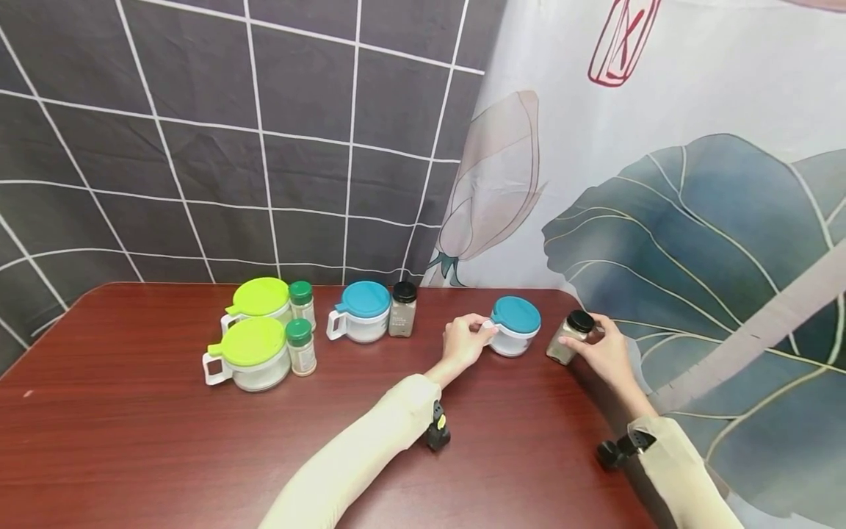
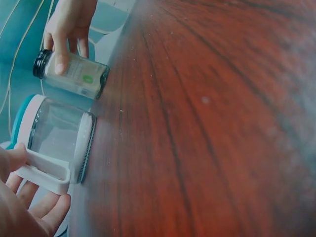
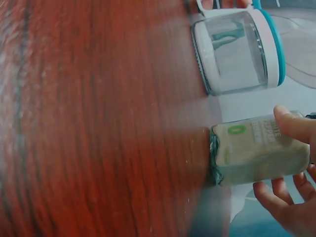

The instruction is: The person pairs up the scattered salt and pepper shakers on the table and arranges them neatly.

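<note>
My left hand (image 1: pixel 465 341) pinches the white handle (image 2: pixel 47 172) of a clear seasoning pot (image 1: pixel 512 339) with a blue lid. The pot stands upright at the right of the table and has some white contents at its bottom. To its right, my right hand (image 1: pixel 608 355) holds a square glass spice jar (image 1: pixel 562 347) with a black lid (image 1: pixel 581 320). Thumb and fingers lie on opposite sides of this jar (image 3: pixel 261 148), which leans slightly in the head view, its base close over the table. A pale powder shows through its glass.
Left of my left hand stand a second blue-lidded pot (image 1: pixel 367 312) and another black-lidded spice jar (image 1: pixel 402 310). Farther left are two green-lidded pots (image 1: pixel 258 371) beside two green-capped shakers (image 1: pixel 302 349). Curtains (image 1: pixel 297 147) hang behind the reddish-brown table (image 1: pixel 165 441).
</note>
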Motion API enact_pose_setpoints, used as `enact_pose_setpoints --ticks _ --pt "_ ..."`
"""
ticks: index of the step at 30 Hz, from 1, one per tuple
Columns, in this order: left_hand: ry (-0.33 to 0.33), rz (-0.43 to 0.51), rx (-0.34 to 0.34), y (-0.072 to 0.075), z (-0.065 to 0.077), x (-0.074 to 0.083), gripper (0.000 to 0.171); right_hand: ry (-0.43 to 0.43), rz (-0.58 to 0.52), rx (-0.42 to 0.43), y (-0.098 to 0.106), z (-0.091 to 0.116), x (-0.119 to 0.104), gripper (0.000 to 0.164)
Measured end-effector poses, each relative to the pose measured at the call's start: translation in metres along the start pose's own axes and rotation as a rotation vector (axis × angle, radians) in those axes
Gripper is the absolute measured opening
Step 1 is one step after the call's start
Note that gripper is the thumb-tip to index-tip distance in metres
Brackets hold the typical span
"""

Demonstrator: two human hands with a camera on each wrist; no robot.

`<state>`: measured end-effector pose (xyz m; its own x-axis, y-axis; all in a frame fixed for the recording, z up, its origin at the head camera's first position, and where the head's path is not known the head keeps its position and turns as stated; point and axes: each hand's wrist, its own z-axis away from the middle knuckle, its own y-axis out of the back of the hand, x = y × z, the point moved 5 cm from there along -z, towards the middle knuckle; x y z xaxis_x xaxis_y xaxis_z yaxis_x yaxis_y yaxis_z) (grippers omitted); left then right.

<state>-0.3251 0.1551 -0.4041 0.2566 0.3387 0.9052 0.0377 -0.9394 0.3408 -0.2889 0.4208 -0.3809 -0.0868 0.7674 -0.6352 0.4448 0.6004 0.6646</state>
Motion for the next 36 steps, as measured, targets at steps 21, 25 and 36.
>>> enact_pose_setpoints --ticks 21,25,36 --pt "0.120 0.086 -0.029 0.0028 0.0034 -0.0013 0.015 -0.031 0.046 0.040 0.0003 0.0024 -0.0036 0.054" --pt "0.132 0.095 -0.016 0.0018 0.0043 -0.0032 0.014 -0.036 -0.013 0.015 -0.0017 0.0041 -0.0008 0.054" --pt "0.121 0.068 0.014 0.0075 0.0051 -0.0015 0.015 -0.097 -0.096 -0.080 0.0001 0.0012 0.0002 0.056"
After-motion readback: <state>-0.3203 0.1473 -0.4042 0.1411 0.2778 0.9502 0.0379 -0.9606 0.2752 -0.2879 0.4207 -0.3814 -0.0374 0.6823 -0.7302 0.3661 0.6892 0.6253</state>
